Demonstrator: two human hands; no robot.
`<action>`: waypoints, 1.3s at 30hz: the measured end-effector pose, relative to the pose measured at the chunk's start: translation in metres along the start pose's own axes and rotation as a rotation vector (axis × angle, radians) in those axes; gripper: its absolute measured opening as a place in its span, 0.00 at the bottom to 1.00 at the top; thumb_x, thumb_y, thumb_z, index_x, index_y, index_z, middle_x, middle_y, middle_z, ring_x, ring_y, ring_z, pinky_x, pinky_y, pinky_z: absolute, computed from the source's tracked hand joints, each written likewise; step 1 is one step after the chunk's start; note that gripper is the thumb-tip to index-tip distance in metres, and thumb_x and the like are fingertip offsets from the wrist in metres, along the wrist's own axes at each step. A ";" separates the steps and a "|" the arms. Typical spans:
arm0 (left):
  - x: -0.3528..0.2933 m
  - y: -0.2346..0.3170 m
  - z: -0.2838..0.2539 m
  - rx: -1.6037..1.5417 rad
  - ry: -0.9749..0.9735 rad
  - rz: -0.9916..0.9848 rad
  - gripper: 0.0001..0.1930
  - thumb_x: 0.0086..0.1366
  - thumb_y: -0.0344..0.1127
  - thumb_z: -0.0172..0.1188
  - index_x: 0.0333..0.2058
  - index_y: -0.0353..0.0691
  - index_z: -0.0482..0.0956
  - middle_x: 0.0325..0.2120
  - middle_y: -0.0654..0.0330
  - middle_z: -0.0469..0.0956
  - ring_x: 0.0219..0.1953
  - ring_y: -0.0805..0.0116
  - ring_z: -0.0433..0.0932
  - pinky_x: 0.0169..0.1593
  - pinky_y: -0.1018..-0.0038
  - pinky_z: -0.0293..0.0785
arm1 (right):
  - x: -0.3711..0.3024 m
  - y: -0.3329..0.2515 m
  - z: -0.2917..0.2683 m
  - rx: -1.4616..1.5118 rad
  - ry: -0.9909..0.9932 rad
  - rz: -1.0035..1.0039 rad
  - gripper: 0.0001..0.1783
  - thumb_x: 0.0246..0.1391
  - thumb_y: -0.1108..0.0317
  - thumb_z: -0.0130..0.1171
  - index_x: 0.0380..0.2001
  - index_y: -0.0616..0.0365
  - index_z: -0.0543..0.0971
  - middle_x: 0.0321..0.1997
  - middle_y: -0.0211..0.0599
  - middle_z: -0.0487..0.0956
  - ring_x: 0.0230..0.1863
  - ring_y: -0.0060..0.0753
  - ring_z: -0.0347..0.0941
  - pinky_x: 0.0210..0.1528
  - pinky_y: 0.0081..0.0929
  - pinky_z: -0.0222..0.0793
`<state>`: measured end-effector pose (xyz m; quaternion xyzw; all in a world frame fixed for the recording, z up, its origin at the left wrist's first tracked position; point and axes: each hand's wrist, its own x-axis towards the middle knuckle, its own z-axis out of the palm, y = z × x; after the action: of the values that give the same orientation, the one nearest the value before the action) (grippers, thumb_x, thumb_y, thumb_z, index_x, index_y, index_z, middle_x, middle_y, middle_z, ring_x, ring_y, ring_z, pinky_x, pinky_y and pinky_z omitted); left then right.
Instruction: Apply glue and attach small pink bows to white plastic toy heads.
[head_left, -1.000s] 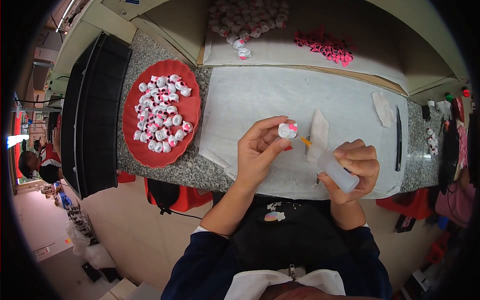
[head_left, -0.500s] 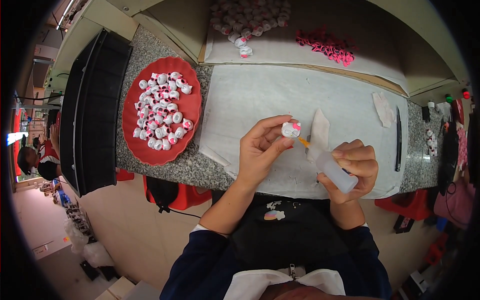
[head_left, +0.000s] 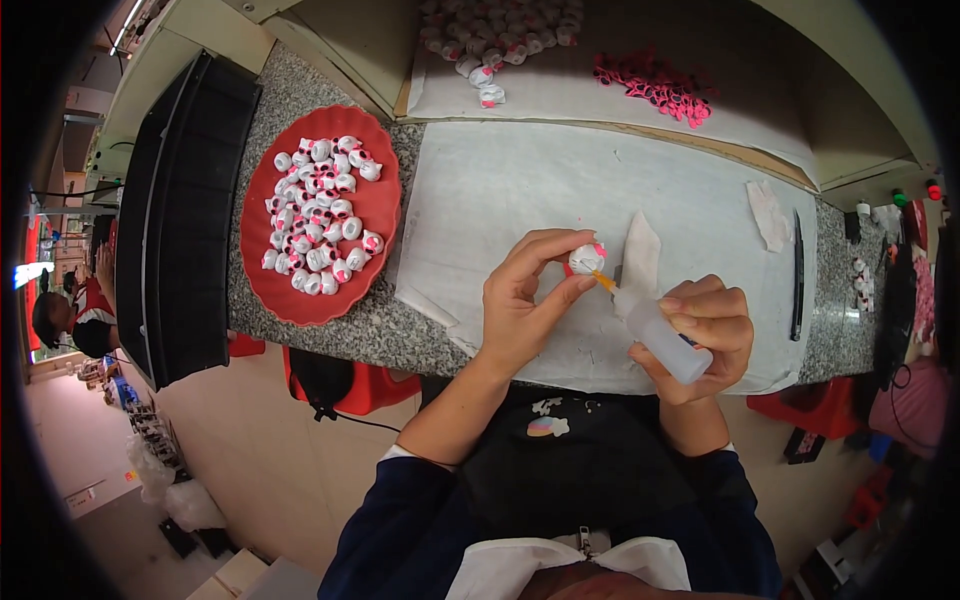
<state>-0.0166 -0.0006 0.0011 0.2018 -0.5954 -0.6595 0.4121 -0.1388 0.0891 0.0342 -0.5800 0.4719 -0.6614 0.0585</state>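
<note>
The left hand (head_left: 522,300) held a small white piece (head_left: 587,260) between thumb and fingertips, raised above the bench paper in front of the person. The right hand (head_left: 728,335) was closed around a translucent bottle (head_left: 668,338), tilted so that its orange nozzle (head_left: 604,282) met the lower right of the piece (whether it truly touched, or hung just in front, I could not tell).

Over the last second the piece had been turned: its pink patch, which had faced the camera, now sat at the right edge, and more plain white showed. The bottle had hardly shifted. That suggested the left hand was doing the positioning, bringing a fresh part of the surface to the nozzle, with this piece still being worked on.

Beyond the hands, a folded white strip (head_left: 641,255) lay on the paper (head_left: 490,190). To the left, a red scalloped plate (head_left: 385,185) held many similar pieces; on the shelf behind sat white pieces (head_left: 500,20) and pink parts (head_left: 655,88).
</note>
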 end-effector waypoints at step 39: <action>-0.005 0.008 -0.003 -0.181 0.130 -0.099 0.17 0.49 0.19 0.52 0.40 0.32 0.66 0.36 0.56 0.70 0.39 0.73 0.69 0.43 0.80 0.64 | 0.091 0.090 -0.030 -0.365 -0.270 0.524 0.09 0.39 0.75 0.54 0.29 0.63 0.72 0.25 0.33 0.71 0.27 0.25 0.66 0.29 0.21 0.60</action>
<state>-0.0091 0.0018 0.0067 0.2355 -0.4948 -0.7156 0.4332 -0.2350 -0.0006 0.0399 -0.5222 0.7035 -0.4458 0.1835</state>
